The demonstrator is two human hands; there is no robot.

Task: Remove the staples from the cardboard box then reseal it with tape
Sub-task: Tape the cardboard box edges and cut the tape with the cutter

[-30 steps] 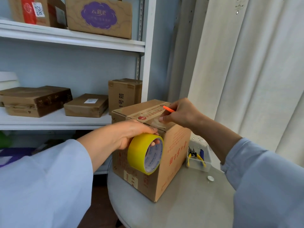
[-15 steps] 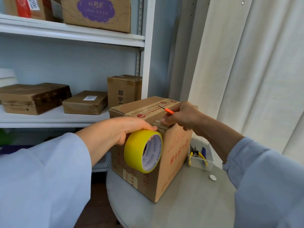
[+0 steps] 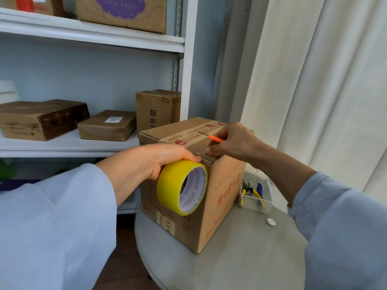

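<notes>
A cardboard box with red print stands on a round grey desk, one corner turned toward the viewer. The person's arms reach in from the lower left and lower right, both in loose pale blue sleeves pushed back from the forearms.

The left hand comes in palm down at the near top edge of the box. Its fingers curl over the top of a roll of yellow tape and its thumb tucks under, gripping the roll so that it hangs upright against the box's near face, the white core facing right. A short strip of tape runs from the roll up over the box's top edge.

The right hand rests on the top of the box at its right side, wrist bent, fingers curled. It pinches a thin orange tool whose tip points left along the top seam, while a fingertip presses down on the tape strip at the edge.

Behind the box on the desk, a clear plastic tray holds yellow-handled pliers. A small white disc lies near it. A white shelf unit at the left holds several brown boxes; a pale curtain hangs at the right.
</notes>
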